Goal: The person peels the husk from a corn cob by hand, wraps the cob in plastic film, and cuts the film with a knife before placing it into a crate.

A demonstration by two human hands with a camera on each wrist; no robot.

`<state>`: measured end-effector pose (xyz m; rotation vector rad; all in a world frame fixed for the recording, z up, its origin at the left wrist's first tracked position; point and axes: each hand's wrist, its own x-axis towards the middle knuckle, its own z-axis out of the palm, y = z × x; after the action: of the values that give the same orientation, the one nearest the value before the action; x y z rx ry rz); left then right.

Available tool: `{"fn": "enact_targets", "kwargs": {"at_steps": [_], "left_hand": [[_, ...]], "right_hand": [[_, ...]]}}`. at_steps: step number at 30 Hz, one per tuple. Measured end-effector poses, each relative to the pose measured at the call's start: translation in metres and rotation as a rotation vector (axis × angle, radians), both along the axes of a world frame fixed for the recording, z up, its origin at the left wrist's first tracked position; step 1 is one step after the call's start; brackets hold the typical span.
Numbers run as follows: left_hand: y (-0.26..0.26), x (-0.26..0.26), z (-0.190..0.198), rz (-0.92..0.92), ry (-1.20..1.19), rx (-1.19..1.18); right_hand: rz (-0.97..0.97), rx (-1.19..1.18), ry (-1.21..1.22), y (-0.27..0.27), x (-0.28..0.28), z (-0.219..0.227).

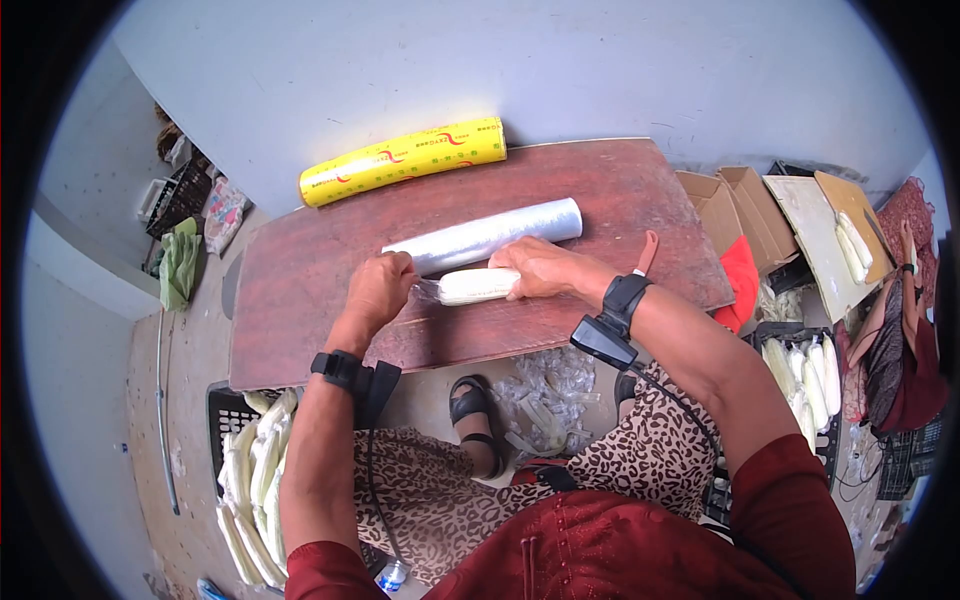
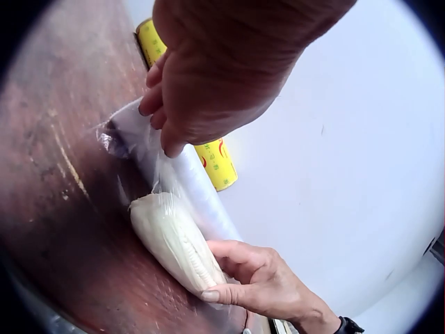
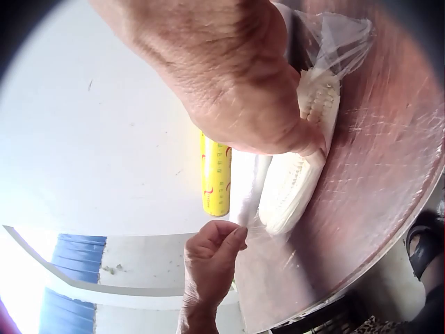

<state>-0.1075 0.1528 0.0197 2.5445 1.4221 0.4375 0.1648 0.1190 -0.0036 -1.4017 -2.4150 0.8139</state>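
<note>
A pale ear of corn (image 1: 474, 287) with some husk lies on the red-brown table (image 1: 330, 300), with clear film around it. The right hand (image 1: 545, 268) grips its right end, thumb on the near side in the left wrist view. At the other end, the left hand (image 1: 380, 290) pinches the clear film (image 2: 160, 167) between thumb and fingers, a little away from the corn. Directly behind the corn lies a roll of clear film (image 1: 490, 235), partly hidden by both hands. The right hand covers part of the corn (image 3: 288, 188) in the right wrist view.
A yellow printed roll (image 1: 405, 162) lies at the table's back edge by the wall. Crates of corn stand at left (image 1: 250, 470) and right (image 1: 805, 375). Cardboard boxes (image 1: 735, 205) are right of the table; crumpled film (image 1: 550, 395) lies on the floor. Another person (image 1: 900, 340) is at far right.
</note>
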Motion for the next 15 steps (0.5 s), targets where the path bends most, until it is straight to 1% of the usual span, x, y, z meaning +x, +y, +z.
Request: {"fn": "enact_targets", "kwargs": {"at_steps": [1, 6, 10, 13, 15], "left_hand": [[-0.001, 0.0, 0.0, -0.019, 0.008, 0.047], [-0.001, -0.005, 0.002, -0.015, 0.092, 0.093], [0.006, -0.022, -0.001, -0.042, 0.111, 0.164], [0.01, -0.034, 0.001, 0.07, 0.161, 0.205], [0.009, -0.035, 0.007, 0.124, 0.146, 0.299]], "right_hand": [[-0.007, -0.024, 0.005, -0.001, 0.0, 0.002], [-0.01, -0.035, 0.015, -0.001, -0.001, 0.002], [-0.006, -0.067, 0.027, -0.006, -0.001, 0.006], [-0.011, -0.072, 0.026, -0.008, 0.0, 0.008], [-0.004, -0.071, 0.022, -0.007, 0.0, 0.007]]}}
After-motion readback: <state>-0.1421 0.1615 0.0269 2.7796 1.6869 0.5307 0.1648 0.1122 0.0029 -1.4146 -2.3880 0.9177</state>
